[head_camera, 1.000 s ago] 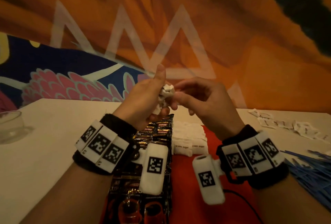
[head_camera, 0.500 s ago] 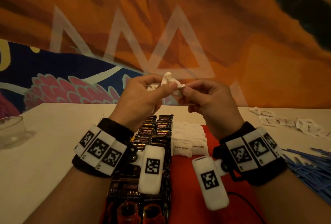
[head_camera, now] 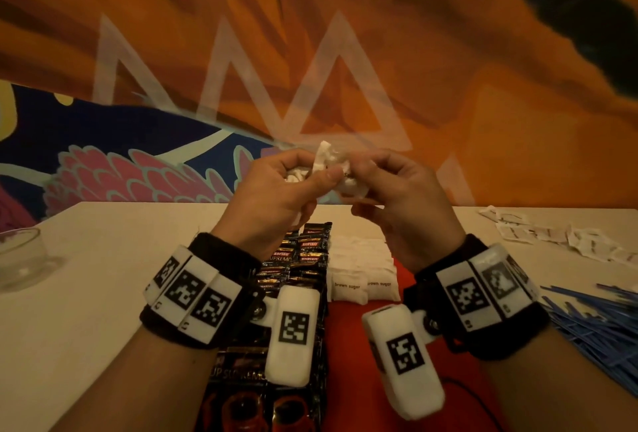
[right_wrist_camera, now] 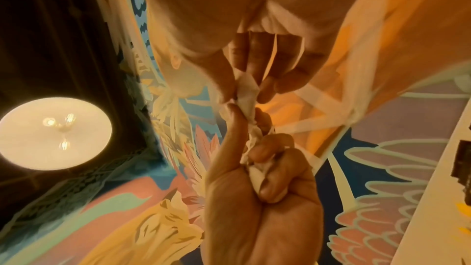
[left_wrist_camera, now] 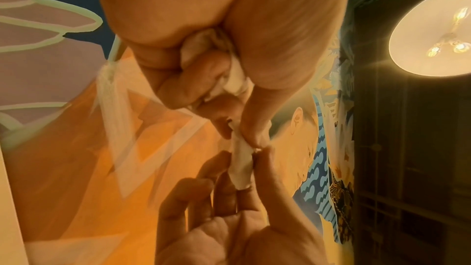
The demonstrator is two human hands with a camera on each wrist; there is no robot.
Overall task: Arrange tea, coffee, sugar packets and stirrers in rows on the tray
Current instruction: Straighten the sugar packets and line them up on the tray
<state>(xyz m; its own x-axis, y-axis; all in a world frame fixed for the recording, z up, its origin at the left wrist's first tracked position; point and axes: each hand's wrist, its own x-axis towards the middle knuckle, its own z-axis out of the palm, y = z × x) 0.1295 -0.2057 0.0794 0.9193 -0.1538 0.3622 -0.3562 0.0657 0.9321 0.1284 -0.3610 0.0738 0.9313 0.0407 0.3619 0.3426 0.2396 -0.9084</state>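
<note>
On the red tray point(head_camera: 362, 335) coffee sachets point(head_camera: 303, 252) and sugar packets point(head_camera: 362, 269) already form rows; above it my left hand point(head_camera: 276, 190) and right hand point(head_camera: 404, 196) pinch crumpled white packets point(head_camera: 331, 165). Tea packets point(head_camera: 552, 234) and stirrers point(head_camera: 593, 321) wait right of it.

Café (probably); painted mural point(head_camera: 145, 162); table point(head_camera: 103, 259) of sachets point(head_camera: 362, 259)

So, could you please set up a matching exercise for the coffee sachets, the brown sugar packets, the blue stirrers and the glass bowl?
Things:
1. coffee sachets
2. brown sugar packets
3. blue stirrers
4. glass bowl

Places:
A. far left on the table
B. right side of the table
C. tray, left row
D. tray, right of the dark row

Pairs: 1-C, 2-D, 3-B, 4-A
</note>
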